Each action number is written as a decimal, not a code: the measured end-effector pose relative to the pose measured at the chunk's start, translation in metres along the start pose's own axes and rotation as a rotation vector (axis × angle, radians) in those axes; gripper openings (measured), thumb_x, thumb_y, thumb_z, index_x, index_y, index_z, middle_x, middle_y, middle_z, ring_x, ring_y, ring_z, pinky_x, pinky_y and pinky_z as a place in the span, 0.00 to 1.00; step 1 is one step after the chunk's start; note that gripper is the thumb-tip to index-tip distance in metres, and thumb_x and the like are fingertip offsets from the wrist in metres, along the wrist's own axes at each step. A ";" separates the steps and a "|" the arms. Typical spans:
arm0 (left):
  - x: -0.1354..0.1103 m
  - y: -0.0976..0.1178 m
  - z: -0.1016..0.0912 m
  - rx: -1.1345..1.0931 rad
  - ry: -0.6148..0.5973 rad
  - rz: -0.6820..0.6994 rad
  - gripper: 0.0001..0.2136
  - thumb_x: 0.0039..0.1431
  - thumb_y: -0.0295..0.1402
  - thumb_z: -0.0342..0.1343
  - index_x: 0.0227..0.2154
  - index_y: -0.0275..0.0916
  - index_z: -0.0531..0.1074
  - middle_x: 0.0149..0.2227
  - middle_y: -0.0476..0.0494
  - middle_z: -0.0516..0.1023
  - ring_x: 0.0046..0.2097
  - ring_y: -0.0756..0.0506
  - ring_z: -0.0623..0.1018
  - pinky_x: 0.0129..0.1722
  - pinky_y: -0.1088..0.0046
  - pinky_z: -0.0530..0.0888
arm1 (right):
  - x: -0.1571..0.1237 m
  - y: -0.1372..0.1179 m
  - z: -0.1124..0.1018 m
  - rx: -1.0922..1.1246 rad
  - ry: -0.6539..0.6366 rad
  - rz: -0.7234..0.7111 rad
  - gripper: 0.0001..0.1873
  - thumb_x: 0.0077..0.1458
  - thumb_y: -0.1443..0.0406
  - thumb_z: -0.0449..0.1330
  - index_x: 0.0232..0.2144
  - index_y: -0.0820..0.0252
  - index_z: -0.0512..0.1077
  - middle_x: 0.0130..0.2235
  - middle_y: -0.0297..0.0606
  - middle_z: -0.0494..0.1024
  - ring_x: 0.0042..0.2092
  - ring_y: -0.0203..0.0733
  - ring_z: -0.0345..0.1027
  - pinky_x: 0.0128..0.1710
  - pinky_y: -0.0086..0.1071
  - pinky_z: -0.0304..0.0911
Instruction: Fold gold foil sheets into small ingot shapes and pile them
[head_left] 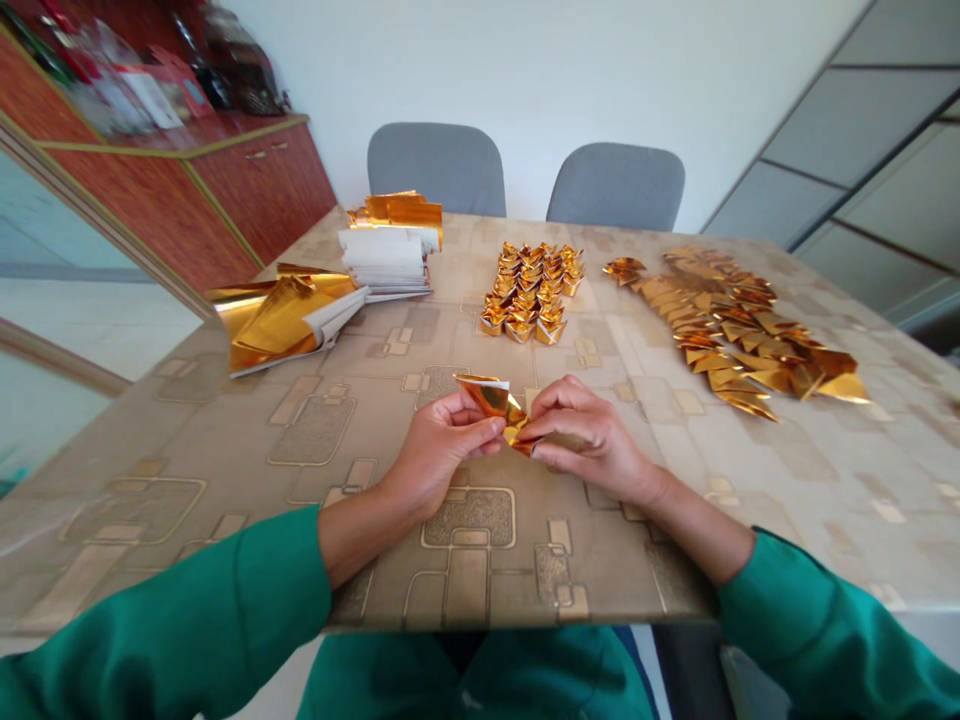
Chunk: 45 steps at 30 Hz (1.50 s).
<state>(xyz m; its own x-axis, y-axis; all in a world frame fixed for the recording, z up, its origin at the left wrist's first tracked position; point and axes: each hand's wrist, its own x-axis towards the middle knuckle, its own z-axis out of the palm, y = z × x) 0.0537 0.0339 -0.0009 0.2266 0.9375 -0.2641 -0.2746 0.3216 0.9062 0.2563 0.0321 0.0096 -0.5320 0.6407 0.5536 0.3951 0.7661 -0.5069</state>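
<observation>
Between my two hands, just above the near part of the table, is a partly folded piece of gold foil paper [491, 397] with a white underside showing at its top edge. My left hand [450, 440] pinches its left side, thumb in front and fingers behind. On the right, my right hand [592, 435] grips the lower right end between thumb and fingertips. Beyond them stand rows of finished-looking folded gold paper ingots [531, 290], packed close together. A spread heap of flatter folded gold pieces [739, 320] lies to the right.
At the left of the patterned table [315, 540] lie a fanned stack of gold sheets [277, 315] and a stack of white-backed sheets [386, 262]. Two grey chairs [439, 165] stand at the far side. A reddish wooden cabinet [247, 180] holds bottles and bags.
</observation>
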 end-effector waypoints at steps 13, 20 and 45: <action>-0.001 -0.003 0.000 -0.013 -0.057 -0.008 0.12 0.45 0.31 0.70 0.33 0.37 0.76 0.32 0.48 0.81 0.31 0.53 0.78 0.32 0.80 0.74 | -0.003 -0.001 0.013 0.308 0.087 0.338 0.09 0.59 0.60 0.62 0.31 0.60 0.72 0.31 0.34 0.71 0.32 0.36 0.65 0.33 0.31 0.62; 0.001 0.001 -0.001 -0.094 -0.026 -0.053 0.13 0.42 0.30 0.72 0.30 0.36 0.76 0.31 0.50 0.80 0.31 0.53 0.78 0.32 0.80 0.76 | -0.004 0.001 0.007 0.072 -0.025 0.085 0.08 0.58 0.68 0.63 0.40 0.53 0.77 0.41 0.38 0.71 0.44 0.41 0.67 0.44 0.38 0.66; -0.004 -0.005 0.004 -0.029 -0.012 0.008 0.12 0.44 0.32 0.71 0.30 0.36 0.76 0.31 0.48 0.80 0.33 0.52 0.78 0.34 0.79 0.76 | -0.006 -0.001 0.029 0.534 0.145 0.625 0.15 0.53 0.56 0.64 0.26 0.59 0.65 0.25 0.28 0.66 0.26 0.32 0.56 0.25 0.27 0.53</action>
<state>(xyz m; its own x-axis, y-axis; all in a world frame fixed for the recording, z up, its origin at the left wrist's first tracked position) 0.0580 0.0275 -0.0030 0.2353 0.9384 -0.2532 -0.3030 0.3183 0.8983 0.2374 0.0263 -0.0118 -0.2167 0.9679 0.1276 0.1581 0.1638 -0.9737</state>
